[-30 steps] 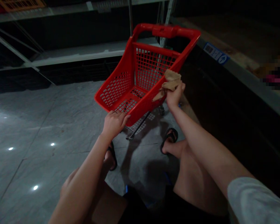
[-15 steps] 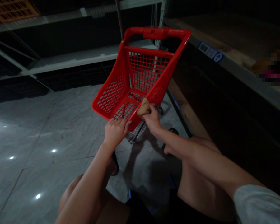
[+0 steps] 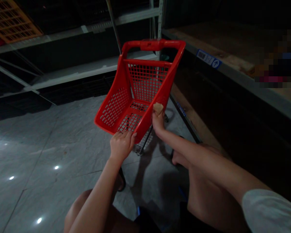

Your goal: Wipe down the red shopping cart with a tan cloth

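A red plastic shopping cart (image 3: 117,106) with lattice sides stands in front of me, its handle at the far end. My left hand (image 3: 122,142) is closed over the near rim of the basket, with a ring on one finger. At the cart's right side, my right hand (image 3: 158,123) is closed around a tan, crumpled cloth (image 3: 158,108). Part of the cloth shows above the fingers, against the outer face of the side wall. I cannot tell how firmly it presses there. Through the lattice, the basket shows only its floor.
White metal shelving (image 3: 75,73) runs behind the cart, with an orange crate (image 3: 16,24) at upper left. A dark wooden shelf (image 3: 223,61) bearing a blue label (image 3: 208,59) borders the right. Grey tiled floor (image 3: 38,145) extends to the left.
My right hand has moved the cloth from the cart's right rim to the outside of that side wall. The left hand keeps its grip on the front rim. My view has shifted slightly.
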`<state>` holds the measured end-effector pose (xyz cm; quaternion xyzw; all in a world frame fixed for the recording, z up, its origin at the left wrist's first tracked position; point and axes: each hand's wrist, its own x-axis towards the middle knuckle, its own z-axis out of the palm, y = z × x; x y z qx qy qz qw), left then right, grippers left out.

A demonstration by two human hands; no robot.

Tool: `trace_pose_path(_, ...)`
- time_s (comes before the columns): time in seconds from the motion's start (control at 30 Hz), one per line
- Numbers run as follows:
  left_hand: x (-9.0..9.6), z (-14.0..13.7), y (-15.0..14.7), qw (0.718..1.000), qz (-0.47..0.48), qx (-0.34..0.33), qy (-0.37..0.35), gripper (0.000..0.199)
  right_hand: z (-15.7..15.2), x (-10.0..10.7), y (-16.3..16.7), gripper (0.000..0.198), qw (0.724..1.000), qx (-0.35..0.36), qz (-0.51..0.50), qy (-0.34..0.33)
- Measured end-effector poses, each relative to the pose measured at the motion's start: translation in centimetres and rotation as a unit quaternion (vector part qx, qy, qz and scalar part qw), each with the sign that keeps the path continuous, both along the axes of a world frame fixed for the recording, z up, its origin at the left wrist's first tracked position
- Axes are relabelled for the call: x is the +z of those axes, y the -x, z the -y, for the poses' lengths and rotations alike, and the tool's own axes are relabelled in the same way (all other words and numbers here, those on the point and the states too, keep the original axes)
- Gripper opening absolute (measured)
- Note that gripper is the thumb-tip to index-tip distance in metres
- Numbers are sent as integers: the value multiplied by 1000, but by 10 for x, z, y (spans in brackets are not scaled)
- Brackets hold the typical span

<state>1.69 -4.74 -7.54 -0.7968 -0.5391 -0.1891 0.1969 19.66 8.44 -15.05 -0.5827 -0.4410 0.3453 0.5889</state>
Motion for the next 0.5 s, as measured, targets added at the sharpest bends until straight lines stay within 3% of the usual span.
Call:
trace_pose_path(0.13,2,1,1,999,-6,-9,-35,49,79,-5,29,53,989,116,-82,43)
trace_pose_path(0.2,3,2,2,999,-7,-12,-36,50,92,5,32,54,974,156,-147,66)
trace_pose_path(0.27,4,3,3,999,-9,-14,-31,51,78,19,26,49,969,132,-192,82)
trace_pose_path(0.33,4,4,3,1000,-11,-12,-18,51,45,33,12,39,974,83,-200,70)
trace_pose_path(0.5,6,5,7,998,-23,-33,46,45,-38,50,-25,20,980,7,-196,-22)
